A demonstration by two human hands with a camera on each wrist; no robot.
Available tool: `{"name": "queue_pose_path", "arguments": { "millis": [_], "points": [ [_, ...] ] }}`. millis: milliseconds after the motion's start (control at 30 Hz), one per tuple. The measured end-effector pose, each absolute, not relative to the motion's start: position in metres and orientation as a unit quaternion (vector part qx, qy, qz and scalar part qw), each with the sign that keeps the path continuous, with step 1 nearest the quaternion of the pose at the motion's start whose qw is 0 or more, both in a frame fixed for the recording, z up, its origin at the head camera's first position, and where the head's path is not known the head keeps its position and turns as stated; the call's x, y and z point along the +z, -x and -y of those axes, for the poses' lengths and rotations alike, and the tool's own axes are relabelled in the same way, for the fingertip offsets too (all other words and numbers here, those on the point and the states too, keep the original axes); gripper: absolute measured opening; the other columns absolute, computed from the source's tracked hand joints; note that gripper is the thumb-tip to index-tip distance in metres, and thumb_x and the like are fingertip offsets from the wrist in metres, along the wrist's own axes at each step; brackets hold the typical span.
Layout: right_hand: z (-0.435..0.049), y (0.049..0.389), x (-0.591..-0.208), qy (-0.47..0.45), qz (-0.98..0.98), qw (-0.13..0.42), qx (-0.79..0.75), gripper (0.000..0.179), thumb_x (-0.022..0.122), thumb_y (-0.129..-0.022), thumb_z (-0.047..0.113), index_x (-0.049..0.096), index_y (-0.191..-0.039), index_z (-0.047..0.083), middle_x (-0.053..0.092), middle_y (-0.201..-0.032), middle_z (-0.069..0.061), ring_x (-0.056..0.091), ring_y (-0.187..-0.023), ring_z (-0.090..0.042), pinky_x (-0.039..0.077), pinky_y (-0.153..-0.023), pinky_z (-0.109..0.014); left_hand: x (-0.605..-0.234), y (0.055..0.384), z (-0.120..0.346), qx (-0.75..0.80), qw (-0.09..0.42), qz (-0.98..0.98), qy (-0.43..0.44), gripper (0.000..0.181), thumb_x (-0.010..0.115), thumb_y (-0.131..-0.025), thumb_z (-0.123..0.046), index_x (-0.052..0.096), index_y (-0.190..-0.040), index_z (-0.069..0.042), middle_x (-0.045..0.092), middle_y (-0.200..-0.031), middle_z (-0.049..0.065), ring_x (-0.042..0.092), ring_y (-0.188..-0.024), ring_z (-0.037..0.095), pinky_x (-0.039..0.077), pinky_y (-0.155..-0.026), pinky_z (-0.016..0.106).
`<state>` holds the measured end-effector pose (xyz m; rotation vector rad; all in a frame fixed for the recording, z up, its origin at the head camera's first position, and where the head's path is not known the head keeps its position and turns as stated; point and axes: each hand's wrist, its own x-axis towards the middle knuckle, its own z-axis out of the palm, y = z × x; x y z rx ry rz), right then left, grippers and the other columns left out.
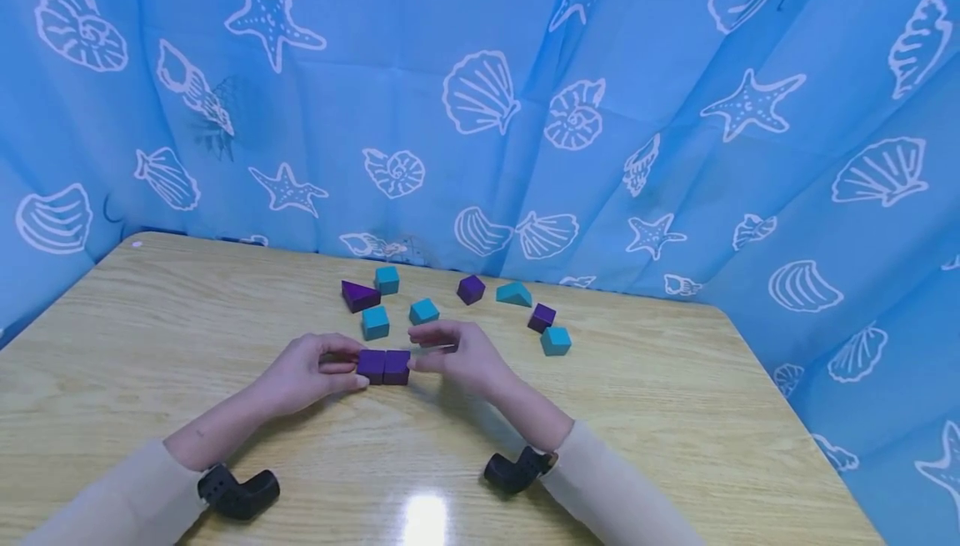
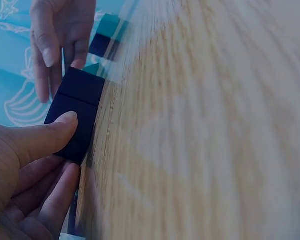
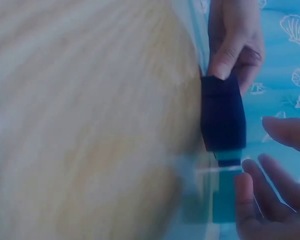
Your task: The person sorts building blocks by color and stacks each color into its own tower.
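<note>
Two purple cubes stand side by side on the table, faces touching: the left purple cube (image 1: pixel 371 367) and the right purple cube (image 1: pixel 397 368). My left hand (image 1: pixel 313 373) grips the left cube, thumb on its near face, the other fingers behind and beside it. At the right cube's outer side is my right hand (image 1: pixel 462 354), its fingers spread and loosely bent. In the right wrist view the thumb and fingers (image 3: pixel 244 187) stand apart with nothing held between them. Whether a fingertip touches the cube is hard to tell.
Behind the hands lie a purple triangular block (image 1: pixel 360 297), several teal cubes, one being a teal cube (image 1: pixel 376 323), a teal wedge (image 1: pixel 513 294), and two more purple cubes, such as the purple cube (image 1: pixel 471 289). A blue shell-print curtain (image 1: pixel 420 112) hangs along the table's (image 1: pixel 637 413) far edge.
</note>
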<state>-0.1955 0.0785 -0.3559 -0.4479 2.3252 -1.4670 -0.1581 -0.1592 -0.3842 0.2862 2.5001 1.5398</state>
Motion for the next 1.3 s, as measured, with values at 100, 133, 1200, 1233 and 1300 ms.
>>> {"name": "queue_pose_path", "arguments": {
  "millis": [100, 133, 1200, 1233, 1300],
  "points": [
    [-0.084, 0.199, -0.352, 0.154, -0.820, 0.158, -0.529, 0.037, 0.072, -0.085, 0.015, 0.065, -0.120, 0.006, 0.066, -0.120, -0.012, 0.061, -0.112, -0.025, 0.056, -0.092, -0.034, -0.384, 0.159, 0.160, 0.517, 0.093, -0.845, -0.099, 0.043, 0.074, -0.084, -0.012, 0.061, -0.119, 0.006, 0.060, -0.121, 0.025, 0.065, -0.107, 0.033, 0.058, -0.088, 0.032],
    [-0.085, 0.201, -0.352, 0.153, -0.819, 0.149, -0.532, 0.035, 0.071, -0.086, 0.015, 0.065, -0.119, 0.005, 0.066, -0.119, -0.013, 0.061, -0.111, -0.025, 0.056, -0.091, -0.033, -0.384, 0.159, 0.160, 0.516, 0.092, -0.846, -0.100, 0.043, 0.074, -0.084, -0.013, 0.061, -0.120, 0.006, 0.060, -0.121, 0.025, 0.065, -0.107, 0.033, 0.058, -0.088, 0.032],
    [-0.118, 0.252, -0.368, -0.070, -0.777, 0.034, -0.624, 0.029, 0.067, -0.087, 0.007, 0.065, -0.115, 0.000, 0.064, -0.116, -0.015, 0.065, -0.099, -0.026, 0.056, -0.091, -0.034, -0.387, 0.156, 0.162, 0.522, 0.090, -0.841, -0.107, 0.045, 0.076, -0.082, -0.015, 0.061, -0.119, 0.006, 0.061, -0.120, 0.024, 0.066, -0.106, 0.031, 0.058, -0.086, 0.028],
    [-0.118, 0.253, -0.368, -0.073, -0.775, 0.031, -0.627, 0.030, 0.067, -0.086, 0.007, 0.064, -0.116, 0.000, 0.063, -0.117, -0.015, 0.064, -0.100, -0.026, 0.056, -0.092, -0.035, -0.387, 0.156, 0.162, 0.521, 0.089, -0.842, -0.108, 0.045, 0.076, -0.082, -0.015, 0.061, -0.119, 0.006, 0.061, -0.120, 0.024, 0.066, -0.106, 0.031, 0.058, -0.086, 0.028],
    [-0.118, 0.254, -0.369, -0.079, -0.773, 0.023, -0.629, 0.032, 0.068, -0.086, 0.007, 0.064, -0.116, 0.000, 0.063, -0.117, -0.015, 0.064, -0.101, -0.026, 0.055, -0.093, -0.036, -0.386, 0.156, 0.161, 0.520, 0.089, -0.843, -0.107, 0.045, 0.076, -0.082, -0.015, 0.061, -0.119, 0.006, 0.061, -0.120, 0.024, 0.066, -0.106, 0.031, 0.058, -0.086, 0.028]
  ]
}}
